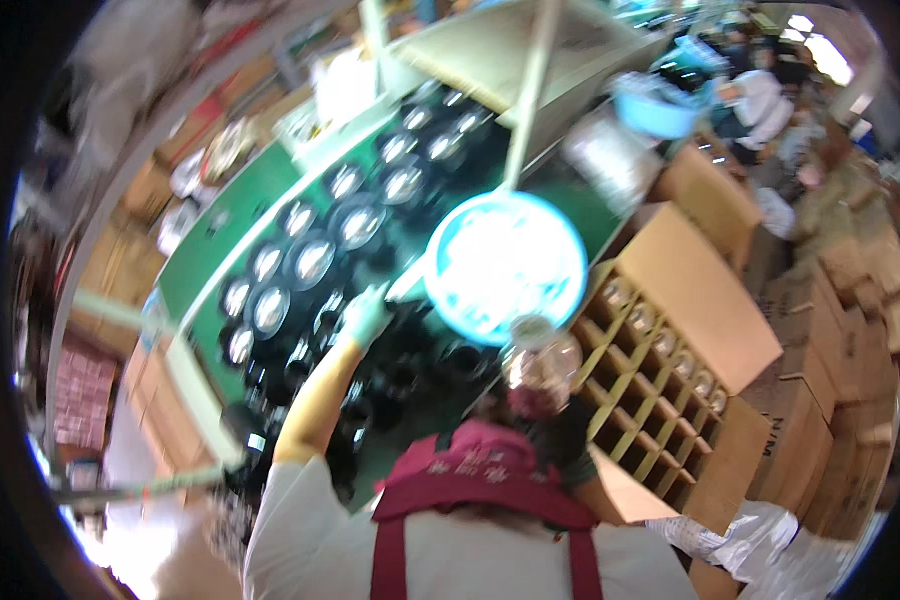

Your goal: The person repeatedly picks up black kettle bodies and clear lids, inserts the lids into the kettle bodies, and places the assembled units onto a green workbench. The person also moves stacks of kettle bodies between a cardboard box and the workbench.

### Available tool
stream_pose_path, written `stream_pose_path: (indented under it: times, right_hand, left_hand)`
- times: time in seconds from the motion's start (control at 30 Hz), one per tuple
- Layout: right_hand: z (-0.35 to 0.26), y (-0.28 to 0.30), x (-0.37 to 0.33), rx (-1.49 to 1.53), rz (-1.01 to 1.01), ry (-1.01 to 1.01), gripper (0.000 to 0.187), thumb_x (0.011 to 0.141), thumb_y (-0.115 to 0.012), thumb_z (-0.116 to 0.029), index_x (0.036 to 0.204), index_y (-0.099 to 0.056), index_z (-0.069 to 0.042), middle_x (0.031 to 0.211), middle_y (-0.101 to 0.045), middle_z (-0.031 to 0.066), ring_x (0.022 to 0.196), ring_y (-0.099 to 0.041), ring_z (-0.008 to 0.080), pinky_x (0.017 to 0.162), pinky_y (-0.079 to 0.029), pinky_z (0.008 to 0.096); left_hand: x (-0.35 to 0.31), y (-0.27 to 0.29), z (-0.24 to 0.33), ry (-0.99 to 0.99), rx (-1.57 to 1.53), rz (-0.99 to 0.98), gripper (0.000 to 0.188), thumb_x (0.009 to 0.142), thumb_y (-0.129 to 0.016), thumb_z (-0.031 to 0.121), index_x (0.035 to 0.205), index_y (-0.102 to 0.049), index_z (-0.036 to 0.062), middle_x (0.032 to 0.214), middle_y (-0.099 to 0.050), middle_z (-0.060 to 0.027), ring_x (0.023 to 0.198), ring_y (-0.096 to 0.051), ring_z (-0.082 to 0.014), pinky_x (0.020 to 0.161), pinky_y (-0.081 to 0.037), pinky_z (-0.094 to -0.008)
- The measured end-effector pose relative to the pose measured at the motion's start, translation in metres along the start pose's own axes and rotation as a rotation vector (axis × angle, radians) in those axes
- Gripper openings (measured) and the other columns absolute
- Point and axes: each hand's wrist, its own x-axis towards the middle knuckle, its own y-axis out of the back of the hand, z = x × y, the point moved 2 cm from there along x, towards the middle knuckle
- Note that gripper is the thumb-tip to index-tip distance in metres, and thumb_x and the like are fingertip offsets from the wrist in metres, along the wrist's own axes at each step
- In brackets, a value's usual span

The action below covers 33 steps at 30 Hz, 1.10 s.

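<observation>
My left hand, in a pale glove, reaches over the green worktable among many dark round pieces with shiny tops. A pale strip lies at its fingertips; blur hides whether the fingers grip it. My right hand, in a dark glove and partly covered, is closed around the lower part of a clear, rounded glass vessel. Something dark red shows through the glass. Just beyond the vessel stands a light blue basin with bright, overexposed white contents.
At the right, an open carton has cardboard dividers, with glass pieces in several cells. A pale post rises behind the basin. Stacked cartons line the right side. Another blue tub and a person are farther back.
</observation>
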Motion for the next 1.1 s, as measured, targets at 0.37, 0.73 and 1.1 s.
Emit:
stream_pose_path:
  times: [0.37, 0.73, 1.1]
  right_hand:
    - [-0.032, 0.013, 0.001, -0.180, -0.101, -0.001, 0.043, 0.097, -0.060, -0.007, 0.139, -0.052, 0.000, 0.133, -0.061, 0.0151, 0.121, -0.061, 0.0256, 0.105, -0.050, 0.0371]
    - [-0.068, -0.033, 0.054, 0.664, -0.556, 0.022, 0.079, 0.087, -0.081, -0.021, 0.152, -0.041, -0.005, 0.149, -0.051, 0.0099, 0.139, -0.046, 0.0211, 0.117, -0.037, 0.0402]
    - [-0.086, -0.044, 0.055, -0.254, -0.379, 0.249, 0.066, 0.081, -0.080, -0.009, 0.141, -0.053, -0.002, 0.137, -0.060, 0.0106, 0.123, -0.058, 0.0209, 0.106, -0.048, 0.0373]
  left_hand:
    - [-0.075, 0.177, 0.009, 0.172, -1.266, 0.084, 0.039, 0.083, -0.071, 0.010, 0.121, -0.067, 0.0008, 0.103, -0.075, -0.0095, 0.085, -0.073, -0.0247, 0.080, -0.058, -0.0383]
    - [-0.179, 0.149, 0.081, -0.088, -1.165, -0.290, 0.057, 0.081, -0.083, 0.008, 0.134, -0.061, -0.0012, 0.118, -0.072, -0.0063, 0.105, -0.065, -0.0137, 0.096, -0.052, -0.0294]
    - [-0.210, 0.183, 0.071, -0.324, -0.884, 0.047, 0.050, 0.084, -0.075, 0.008, 0.132, -0.062, 0.0031, 0.122, -0.070, -0.0169, 0.112, -0.068, -0.0315, 0.097, -0.052, -0.0382]
